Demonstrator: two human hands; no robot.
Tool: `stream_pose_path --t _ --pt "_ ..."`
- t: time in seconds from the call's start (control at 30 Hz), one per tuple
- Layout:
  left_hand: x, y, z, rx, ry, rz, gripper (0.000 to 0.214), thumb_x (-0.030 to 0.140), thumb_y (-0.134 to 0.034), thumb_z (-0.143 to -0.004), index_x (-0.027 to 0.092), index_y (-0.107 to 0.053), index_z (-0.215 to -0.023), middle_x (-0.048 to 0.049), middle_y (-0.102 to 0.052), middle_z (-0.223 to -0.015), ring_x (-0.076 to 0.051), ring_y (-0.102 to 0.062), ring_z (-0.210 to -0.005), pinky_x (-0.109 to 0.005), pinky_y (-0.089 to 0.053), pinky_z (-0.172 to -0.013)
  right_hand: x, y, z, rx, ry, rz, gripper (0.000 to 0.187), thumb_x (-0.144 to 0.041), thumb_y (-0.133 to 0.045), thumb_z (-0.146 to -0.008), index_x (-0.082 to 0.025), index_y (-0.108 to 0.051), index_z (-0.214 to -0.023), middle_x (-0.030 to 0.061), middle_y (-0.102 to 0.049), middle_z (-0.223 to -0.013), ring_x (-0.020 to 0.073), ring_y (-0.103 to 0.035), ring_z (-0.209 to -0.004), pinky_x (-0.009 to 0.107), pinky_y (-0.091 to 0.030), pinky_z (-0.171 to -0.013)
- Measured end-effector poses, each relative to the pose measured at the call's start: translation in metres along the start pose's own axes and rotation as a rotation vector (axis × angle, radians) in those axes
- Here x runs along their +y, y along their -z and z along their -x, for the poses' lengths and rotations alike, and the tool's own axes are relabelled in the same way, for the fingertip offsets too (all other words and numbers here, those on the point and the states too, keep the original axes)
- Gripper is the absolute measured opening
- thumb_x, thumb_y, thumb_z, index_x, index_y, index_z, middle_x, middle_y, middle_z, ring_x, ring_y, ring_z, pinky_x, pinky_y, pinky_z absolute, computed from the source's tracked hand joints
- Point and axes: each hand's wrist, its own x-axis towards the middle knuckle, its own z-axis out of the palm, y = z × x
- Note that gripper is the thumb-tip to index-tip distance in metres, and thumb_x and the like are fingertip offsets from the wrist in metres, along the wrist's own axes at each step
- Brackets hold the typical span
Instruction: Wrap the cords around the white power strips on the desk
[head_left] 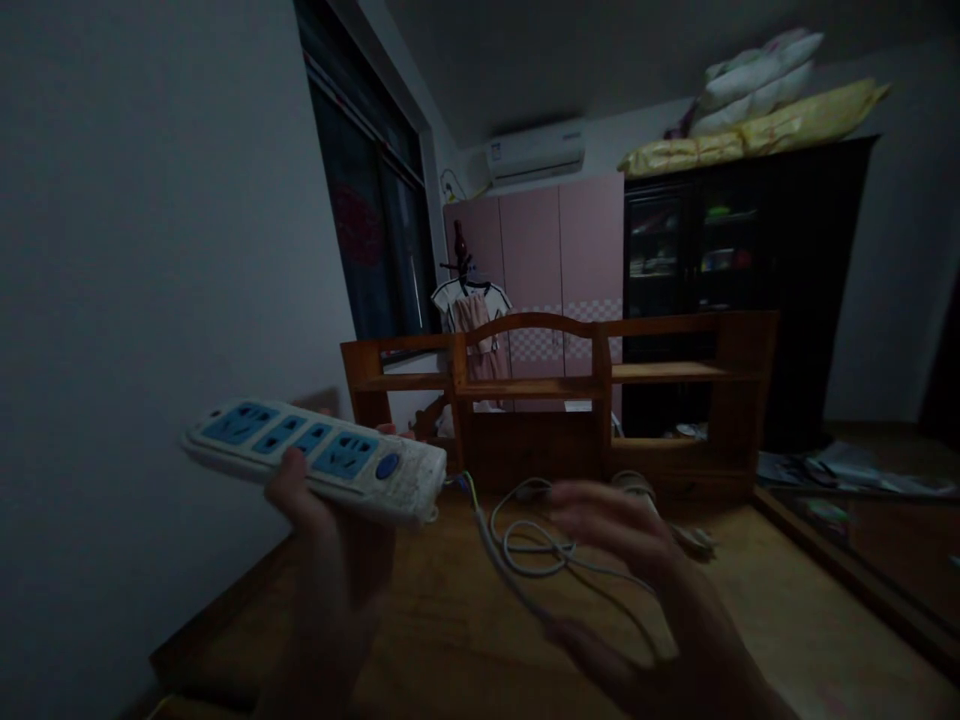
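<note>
A white power strip (360, 492) with blue socket panels and a round blue switch is tilted in the air at the left. My left hand (330, 540) is closed around it, thumb on the socket face and the other fingers mostly hidden behind. Bare-looking coloured wires (470, 485) come out of its right end, where a grey cable (504, 570) begins. My right hand (660, 590) is held apart from the strip, slightly blurred. Its fingers are spread away from the thumb, and the cable runs up to the thumb tip; whether they touch I cannot tell. Loose cable loops (536, 550) lie behind it.
Beneath the hands is a wooden surface (435, 640), with a wooden shelf unit (532, 390) along its far side. A white wall (165, 250) stands close on the left. Farther back are a pink wardrobe (529, 240), hanging clothes (472, 310) and a dark cabinet (795, 270).
</note>
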Motion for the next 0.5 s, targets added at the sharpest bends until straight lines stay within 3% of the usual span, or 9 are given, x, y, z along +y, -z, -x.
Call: stream_pose_path --t 0.03,0.07,0.2,0.23,0.37,0.43,0.5 --pt "-0.002 0.002 0.002 0.013 0.024 0.008 0.047 0.059 -0.048 -0.083 0.029 -0.057 -0.118 -0.0021 -0.068 -0.103 -0.023 -0.066 -0.096 -0.036 -0.058 -0.08 0.003 -0.007 0.007 0.107 -0.048 0.085 0.076 -0.025 -0.075 -0.071 -0.037 -0.041 -0.137 0.0082 -0.052 -0.133 0.0296 -0.049 -0.123 0.047 -0.043 -0.103" --pt "-0.004 0.004 0.005 0.023 0.045 0.02 0.048 0.059 -0.048 -0.083 0.028 -0.057 -0.119 -0.0028 -0.068 -0.103 -0.022 -0.066 -0.096 -0.036 -0.057 -0.081 0.006 -0.016 0.014 0.136 -0.102 0.124 0.084 -0.026 -0.076 -0.069 -0.038 -0.034 -0.141 0.0079 -0.043 -0.141 0.0316 -0.042 -0.13 0.051 -0.039 -0.106" --pt "-0.007 0.009 0.019 0.027 0.061 0.057 0.049 0.057 -0.049 -0.084 0.029 -0.052 -0.124 -0.0037 -0.066 -0.109 -0.022 -0.066 -0.095 -0.037 -0.057 -0.082 0.017 -0.066 0.047 -0.177 -0.29 -0.081 0.108 -0.035 -0.081 -0.062 -0.035 -0.016 -0.148 0.0085 -0.03 -0.15 0.0338 -0.031 -0.136 0.055 -0.036 -0.107" --pt "-0.007 0.01 0.022 0.026 0.057 0.06 0.05 0.057 -0.048 -0.084 0.029 -0.051 -0.125 -0.004 -0.066 -0.109 -0.022 -0.067 -0.094 -0.038 -0.057 -0.082 0.017 -0.08 0.054 -0.216 -0.298 -0.144 0.103 -0.036 -0.078 -0.065 -0.035 -0.017 -0.148 0.009 -0.033 -0.149 0.0324 -0.035 -0.135 0.053 -0.036 -0.107" --pt "-0.001 0.013 0.03 0.042 0.02 0.057 0.045 0.056 -0.047 -0.085 0.031 -0.051 -0.122 -0.0021 -0.067 -0.101 -0.021 -0.067 -0.089 -0.037 -0.056 -0.077 0.007 -0.126 0.074 -0.149 -0.446 -0.228 0.083 -0.027 -0.068 -0.075 -0.026 -0.025 -0.146 0.0105 -0.048 -0.137 0.026 -0.046 -0.127 0.041 -0.037 -0.105" --pt "0.003 0.017 0.029 0.05 -0.038 0.037 0.041 0.053 -0.047 -0.085 0.028 -0.054 -0.115 -0.0017 -0.067 -0.096 -0.02 -0.066 -0.086 -0.034 -0.056 -0.074 -0.001 -0.135 0.075 -0.161 -0.484 -0.218 0.059 -0.026 -0.061 -0.081 -0.023 -0.04 -0.136 0.0079 -0.063 -0.113 0.0216 -0.06 -0.105 0.033 -0.046 -0.091" --pt "0.004 0.026 0.024 0.032 -0.101 -0.039 0.034 0.048 -0.048 -0.084 0.022 -0.059 -0.104 -0.0023 -0.066 -0.089 -0.019 -0.065 -0.081 -0.031 -0.055 -0.069 -0.005 -0.132 0.073 -0.183 -0.51 -0.178 0.027 -0.028 -0.051 -0.089 -0.02 -0.057 -0.114 0.0033 -0.066 -0.084 0.0162 -0.063 -0.076 0.025 -0.048 -0.069"
